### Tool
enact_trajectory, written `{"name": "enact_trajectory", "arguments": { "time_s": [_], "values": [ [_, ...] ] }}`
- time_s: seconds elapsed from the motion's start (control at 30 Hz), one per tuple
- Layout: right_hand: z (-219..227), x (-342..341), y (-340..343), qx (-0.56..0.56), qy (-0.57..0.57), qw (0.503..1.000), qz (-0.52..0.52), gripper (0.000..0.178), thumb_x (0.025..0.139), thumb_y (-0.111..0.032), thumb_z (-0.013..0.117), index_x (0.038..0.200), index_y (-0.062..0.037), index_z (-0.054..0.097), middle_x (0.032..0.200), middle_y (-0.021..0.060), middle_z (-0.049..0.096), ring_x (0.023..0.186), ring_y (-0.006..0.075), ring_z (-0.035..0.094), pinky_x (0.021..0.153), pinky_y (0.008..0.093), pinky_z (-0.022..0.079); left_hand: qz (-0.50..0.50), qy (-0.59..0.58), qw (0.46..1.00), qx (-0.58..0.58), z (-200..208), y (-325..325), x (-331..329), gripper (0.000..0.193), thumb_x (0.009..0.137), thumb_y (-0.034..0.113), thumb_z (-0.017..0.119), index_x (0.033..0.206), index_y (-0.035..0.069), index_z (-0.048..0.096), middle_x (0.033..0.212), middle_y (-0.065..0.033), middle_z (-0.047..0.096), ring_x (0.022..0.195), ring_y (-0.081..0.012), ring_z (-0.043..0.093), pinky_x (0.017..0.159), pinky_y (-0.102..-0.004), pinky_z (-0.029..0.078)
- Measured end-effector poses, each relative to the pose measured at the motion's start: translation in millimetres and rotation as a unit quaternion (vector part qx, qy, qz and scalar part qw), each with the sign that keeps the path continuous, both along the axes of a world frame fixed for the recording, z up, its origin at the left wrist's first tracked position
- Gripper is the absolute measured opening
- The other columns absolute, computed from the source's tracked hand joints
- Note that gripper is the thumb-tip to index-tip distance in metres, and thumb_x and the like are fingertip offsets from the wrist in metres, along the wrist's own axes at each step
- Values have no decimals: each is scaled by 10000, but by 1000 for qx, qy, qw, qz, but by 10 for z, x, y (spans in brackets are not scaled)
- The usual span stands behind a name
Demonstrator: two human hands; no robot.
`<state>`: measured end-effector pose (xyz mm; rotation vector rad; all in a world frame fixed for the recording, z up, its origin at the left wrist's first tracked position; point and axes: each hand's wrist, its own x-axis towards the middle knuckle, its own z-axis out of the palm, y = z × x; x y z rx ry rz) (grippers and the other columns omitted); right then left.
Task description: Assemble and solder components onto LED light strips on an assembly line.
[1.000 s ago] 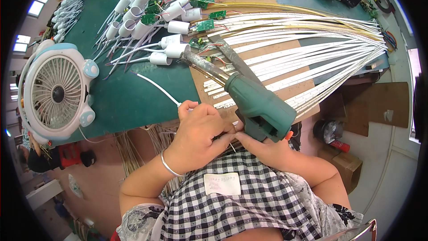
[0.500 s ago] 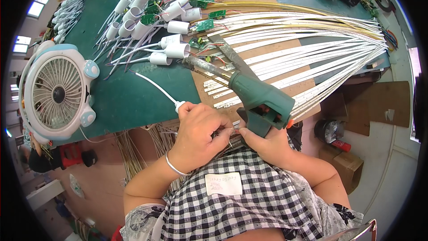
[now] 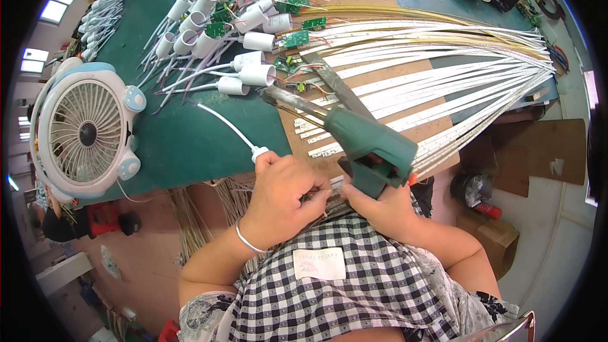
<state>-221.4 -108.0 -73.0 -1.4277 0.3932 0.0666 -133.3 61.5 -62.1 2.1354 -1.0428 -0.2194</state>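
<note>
Two bare hands at the near edge of a green table (image 3: 190, 149).
The left hand (image 3: 284, 195) has its fingers clamped on a white plastic cap, cabled leftward (image 3: 260, 152); the right hand (image 3: 389, 214), fingers partly hidden, grips a dark-green pistol-shaped tool (image 3: 375, 143).

A pale patch (image 3: 319, 263) on the black and white checked apron (image 3: 285, 307) has a row of letters, with pinkish marks near them. Some white tubes (image 3: 247, 61) on the table (image 3: 190, 145) have small grey print, too faint to read. The white strips (image 3: 506, 69) have tiny dark marks, too small to read.
</note>
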Motion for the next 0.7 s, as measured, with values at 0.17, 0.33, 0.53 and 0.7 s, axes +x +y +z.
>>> {"name": "enact_trajectory", "arguments": {
  "time_s": [0.17, 0.33, 0.53, 0.7],
  "values": [
    [77, -110, -184, -17, 21, 1000, -5, 263, 808, 15, 604, 1063, 32, 541, 857, 71, 619, 696, 87, 552, 580, 218, 449, 109, -169, 971, 130, -67, 154, 221, 96, 706, 82, 679, 737, 129, 601, 660, 25, 546, 671, -175, 508, 766, -372, 290],
    [98, -333, -342, 14, 17, 999, -37, 269, 827, -24, 580, 1088, 31, 545, 899, 100, 612, 778, 141, 580, 722, 265, 484, 97, -139, 983, 64, -126, 0, 145, 92, 724, 100, 681, 744, 137, 600, 685, 21, 551, 722, -179, 509, 789, -378, 282],
    [-65, -728, -806, -57, -2, 993, 107, 449, 802, -71, 610, 1225, 15, 487, 907, 100, 652, 757, 138, 629, 712, 276, 510, 116, -138, 980, 83, -207, -18, 135, 84, 722, 125, 681, 733, 144, 600, 663, 32, 539, 733, -178, 504, 809, -387, 269],
    [-26, -778, -716, -71, 16, 995, 73, 374, 804, -106, 613, 1131, 52, 526, 820, 89, 645, 699, 148, 632, 694, 279, 511, 126, -118, 982, 79, -158, -32, 169, 86, 707, 120, 673, 722, 146, 593, 640, 37, 514, 744, -177, 500, 814, -396, 265]
  ]
}}
